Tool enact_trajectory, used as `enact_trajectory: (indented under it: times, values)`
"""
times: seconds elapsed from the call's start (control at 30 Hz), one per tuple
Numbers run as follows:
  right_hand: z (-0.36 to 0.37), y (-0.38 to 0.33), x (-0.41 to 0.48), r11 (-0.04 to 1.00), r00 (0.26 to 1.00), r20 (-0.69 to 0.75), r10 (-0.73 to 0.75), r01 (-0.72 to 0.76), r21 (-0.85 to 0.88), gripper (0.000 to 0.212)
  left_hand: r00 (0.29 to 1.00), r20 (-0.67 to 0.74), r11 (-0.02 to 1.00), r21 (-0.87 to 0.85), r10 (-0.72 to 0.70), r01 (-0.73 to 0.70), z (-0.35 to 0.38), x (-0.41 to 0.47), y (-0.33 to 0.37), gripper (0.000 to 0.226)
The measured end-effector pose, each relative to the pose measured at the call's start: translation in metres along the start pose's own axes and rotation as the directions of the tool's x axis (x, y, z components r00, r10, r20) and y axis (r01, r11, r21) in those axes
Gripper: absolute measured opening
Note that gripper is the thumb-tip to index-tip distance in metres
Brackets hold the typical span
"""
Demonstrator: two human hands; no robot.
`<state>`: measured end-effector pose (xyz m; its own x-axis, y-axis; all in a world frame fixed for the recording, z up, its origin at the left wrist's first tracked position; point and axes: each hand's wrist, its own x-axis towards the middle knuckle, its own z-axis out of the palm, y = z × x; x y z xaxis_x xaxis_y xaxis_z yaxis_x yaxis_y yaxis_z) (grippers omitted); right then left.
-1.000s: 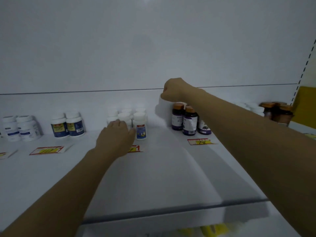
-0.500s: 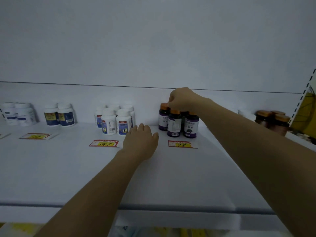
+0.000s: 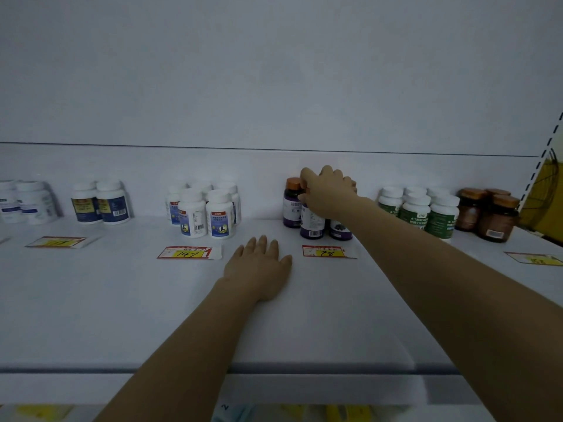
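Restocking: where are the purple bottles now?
Head view, right of centre: the purple bottles stand at the back of the shelf under the right hand, behind the 78 price tag, left of the green-labelled bottles.

White shelf [image 3: 91, 315]: white bottles [image 3: 207, 213], purple bottles [image 3: 292, 208], brown jars [image 3: 493, 216]; price tags [image 3: 189, 253] in front.

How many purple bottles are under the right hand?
3: back-left bottle, orange cap showing; front-centre bottle, top gripped by the right hand; front-right bottle. More may hide behind the hand.
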<state>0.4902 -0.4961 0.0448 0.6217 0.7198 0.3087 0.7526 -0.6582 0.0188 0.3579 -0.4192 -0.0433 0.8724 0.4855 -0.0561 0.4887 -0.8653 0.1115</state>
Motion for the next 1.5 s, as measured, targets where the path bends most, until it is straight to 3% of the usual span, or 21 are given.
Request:
enact_trajectory:
  times: [0.2, 0.3, 0.4, 0.5, 0.57, 0.63, 0.73, 0.83, 0.9, 1.0, 1.1, 1.27, 1.5]
  values:
    - [-0.006, 0.0, 0.004, 0.988, 0.998, 0.023, 0.053, -0.056, 0.141, 0.031, 1.0, -0.007, 0.999, -0.042, -0.002, 0.001, -0.004, -0.003, 0.002, 0.063]
    - [-0.017, 0.002, 0.007, 0.984, 1.0, -0.007, -0.003, 0.005, 0.179, 0.031, 0.996, -0.08, 0.98, -0.196, -0.03, 0.014, -0.016, -0.007, 0.009, 0.061]
    - [-0.041, 0.004, 0.007, 0.955, 0.995, -0.091, -0.042, 0.067, 0.288, 0.034, 0.984, -0.172, 0.879, -0.476, -0.056, -0.033, -0.038, -0.01, 0.019, 0.062]
    - [-0.065, 0.006, 0.005, 0.923, 0.98, -0.185, -0.079, 0.142, 0.356, 0.035, 0.971, -0.215, 0.675, -0.732, -0.099, -0.093, -0.055, -0.004, 0.025, 0.067]
    - [-0.076, 0.006, 0.003, 0.915, 0.971, -0.222, -0.091, 0.169, 0.366, 0.038, 0.962, -0.253, 0.603, -0.785, -0.098, -0.145, -0.061, -0.001, 0.027, 0.064]
    - [-0.082, 0.005, 0.0, 0.899, 0.971, -0.228, -0.066, 0.157, 0.408, 0.044, 0.946, -0.314, 0.596, -0.775, -0.074, -0.211, -0.064, 0.0, 0.027, 0.051]
    - [-0.081, 0.003, -0.002, 0.845, 0.983, -0.181, -0.006, 0.102, 0.525, 0.056, 0.944, -0.323, 0.481, -0.84, -0.069, -0.252, -0.062, -0.005, 0.025, 0.039]
    - [-0.069, 0.002, -0.004, 0.79, 0.993, -0.106, 0.05, 0.025, 0.613, 0.063, 0.981, -0.193, 0.295, -0.939, -0.018, -0.179, -0.056, -0.01, 0.022, 0.047]
    - [-0.061, 0.002, -0.006, 0.739, 0.998, -0.021, 0.06, -0.031, 0.674, 0.064, 0.992, -0.125, 0.235, -0.964, 0.029, -0.128, -0.051, -0.012, 0.02, 0.047]
    - [-0.054, 0.007, -0.008, 0.465, 0.98, 0.198, 0.035, -0.192, 0.864, 0.036, 0.994, -0.062, 0.157, -0.985, 0.087, -0.076, -0.046, -0.014, 0.017, 0.03]
    - [-0.047, 0.013, -0.007, 0.291, 0.952, 0.304, 0.009, -0.294, 0.911, 0.028, 0.992, -0.037, 0.121, -0.991, 0.121, -0.052, -0.045, -0.014, 0.015, 0.022]
    - [-0.043, 0.013, -0.009, 0.248, 0.964, 0.266, 0.009, -0.259, 0.933, 0.021, 0.992, -0.028, 0.115, -0.992, 0.125, -0.043, -0.046, -0.013, 0.015, 0.022]
    - [-0.048, 0.015, -0.011, 0.25, 0.981, 0.187, -0.059, -0.167, 0.954, 0.021, 0.992, -0.069, 0.139, -0.987, 0.107, -0.083, -0.046, -0.011, 0.014, 0.044]
